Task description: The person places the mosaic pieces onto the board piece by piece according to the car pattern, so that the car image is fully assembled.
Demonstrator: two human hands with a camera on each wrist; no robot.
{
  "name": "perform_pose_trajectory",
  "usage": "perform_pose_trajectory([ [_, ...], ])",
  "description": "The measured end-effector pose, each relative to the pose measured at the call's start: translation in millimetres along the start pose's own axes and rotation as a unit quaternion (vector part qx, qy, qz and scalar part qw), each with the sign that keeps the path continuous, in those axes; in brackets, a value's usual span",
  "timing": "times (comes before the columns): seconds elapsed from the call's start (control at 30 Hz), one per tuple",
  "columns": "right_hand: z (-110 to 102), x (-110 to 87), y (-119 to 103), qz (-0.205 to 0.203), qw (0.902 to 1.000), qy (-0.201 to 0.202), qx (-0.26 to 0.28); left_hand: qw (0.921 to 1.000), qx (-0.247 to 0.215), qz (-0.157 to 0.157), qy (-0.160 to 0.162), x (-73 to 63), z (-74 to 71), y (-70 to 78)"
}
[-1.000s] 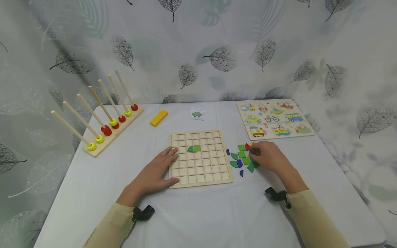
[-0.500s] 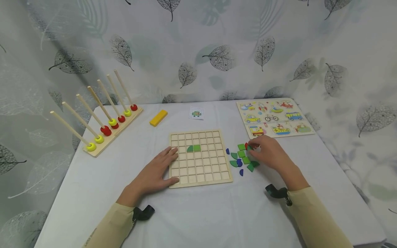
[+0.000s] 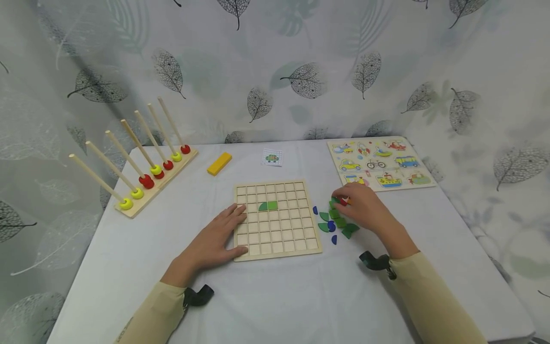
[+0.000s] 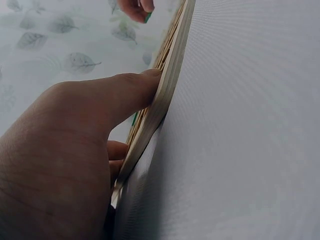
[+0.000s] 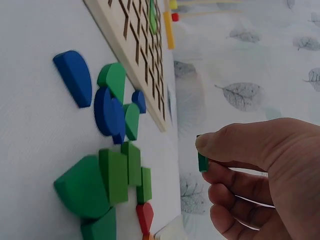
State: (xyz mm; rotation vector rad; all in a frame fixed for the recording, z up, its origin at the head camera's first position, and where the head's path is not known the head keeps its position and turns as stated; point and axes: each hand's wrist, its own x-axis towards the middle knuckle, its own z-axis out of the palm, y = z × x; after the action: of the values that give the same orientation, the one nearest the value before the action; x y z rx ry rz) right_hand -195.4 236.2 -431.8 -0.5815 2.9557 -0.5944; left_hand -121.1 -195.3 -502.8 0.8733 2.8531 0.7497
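Note:
My left hand (image 3: 219, 234) rests along the left edge of the wooden grid board (image 3: 279, 257), its thumb on the near corner. On the board sit a green square (image 3: 272, 205) and, touching its left side, a green quarter-circle piece (image 3: 263, 207). Above the loose pieces right of the board, my right hand (image 3: 363, 205) pinches a dark green piece (image 5: 202, 157) between thumb and index finger; the right wrist view shows it edge-on. Green squares (image 5: 114, 175), green rounded pieces (image 5: 82, 187), blue half-circles (image 5: 74, 79) and a red piece (image 5: 145, 216) lie below.
A peg rack (image 3: 161, 184) with red and yellow beads stands at the left. Near it lies a yellow block (image 3: 219, 164). A card with a turtle picture (image 3: 272, 157) lies behind the board, and a vehicle picture puzzle (image 3: 378, 165) at the back right.
My right hand has lifted a green piece from the pile and moved left and slightly away from me with it. The left hand and the board have stayed in place.

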Motion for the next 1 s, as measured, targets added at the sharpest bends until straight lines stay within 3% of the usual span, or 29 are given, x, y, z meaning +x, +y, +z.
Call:
perform_pose_trajectory([
  [1.0,15.8,31.5,-43.0,-0.090,0.9959,0.000,0.008,0.9999,-0.007,0.004,0.010,-0.1,-0.3,0.6],
])
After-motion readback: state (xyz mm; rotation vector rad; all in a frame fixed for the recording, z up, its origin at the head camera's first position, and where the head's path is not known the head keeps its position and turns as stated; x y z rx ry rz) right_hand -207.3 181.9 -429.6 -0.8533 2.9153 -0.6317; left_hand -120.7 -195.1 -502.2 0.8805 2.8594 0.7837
